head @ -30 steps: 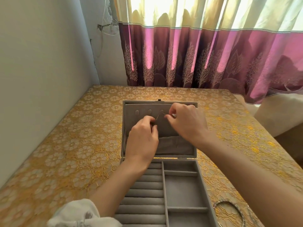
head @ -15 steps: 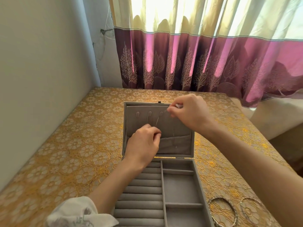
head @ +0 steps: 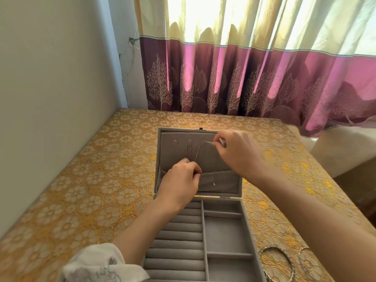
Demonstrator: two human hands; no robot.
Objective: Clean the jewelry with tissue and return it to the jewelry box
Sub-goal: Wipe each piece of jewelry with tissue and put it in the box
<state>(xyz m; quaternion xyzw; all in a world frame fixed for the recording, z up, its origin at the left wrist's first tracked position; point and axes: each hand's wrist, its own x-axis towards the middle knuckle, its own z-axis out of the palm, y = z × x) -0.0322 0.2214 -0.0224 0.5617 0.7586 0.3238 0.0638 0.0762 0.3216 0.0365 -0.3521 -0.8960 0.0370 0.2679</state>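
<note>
Both hands work at the raised lid of the grey jewelry box: the left hand is curled low against the lid's lining, its thumb and fingertips pinched together on the lower end of a thin chain necklace, while the right hand is higher and to the right, fingers bent and pinching the chain's upper end near the top edge of the lid. Between the two hands the chain runs as a fine, slanting line across the velvet lining, passing by the third of three small hook tabs set in a row near the top; whether it is caught on that tab cannot be told. Below the left hand lies the lid's gathered pouch pocket, with a tiny pale speck on its front. The box's base is open toward the viewer, showing ring rolls on the left and square compartments on the right. Two silver bangles lie flat on the worktop just beside the box's right wall, near the lower right corner. The worktop carries a gold floral-patterned cover, a patterned white sleeve shows at the left forearm, and a cream and purple curtain hangs behind.
</note>
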